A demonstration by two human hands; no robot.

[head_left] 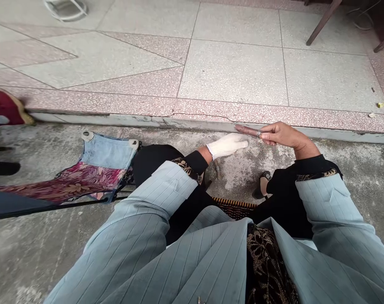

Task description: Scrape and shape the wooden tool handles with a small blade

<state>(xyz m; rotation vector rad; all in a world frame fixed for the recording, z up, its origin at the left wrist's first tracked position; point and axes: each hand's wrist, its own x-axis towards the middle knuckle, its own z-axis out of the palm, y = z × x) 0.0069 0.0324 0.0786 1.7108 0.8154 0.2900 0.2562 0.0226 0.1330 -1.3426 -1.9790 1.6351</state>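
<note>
My left hand [228, 145] wears a white knitted glove. Its fingers are curled, and whatever they may hold is hidden from above. To its right, my bare right hand [279, 136] pinches a brown stick-like handle [247, 130] near a silvery band at one end. That handle points left, its far end lying above the gloved hand in the picture, in front of the step's edge. I cannot tell whether the glove touches it. Below the glove, a small brownish object [217, 169] shows against the concrete, too unclear to name.
A tiled step [232, 71] runs across the front, above rough concrete [242, 169]. A folding chair with denim and floral cloth [107, 150] stands at left, near another person's red shoe [8, 107]. Wooden furniture legs [323, 23] are at upper right. A woven seat [234, 207] is under me.
</note>
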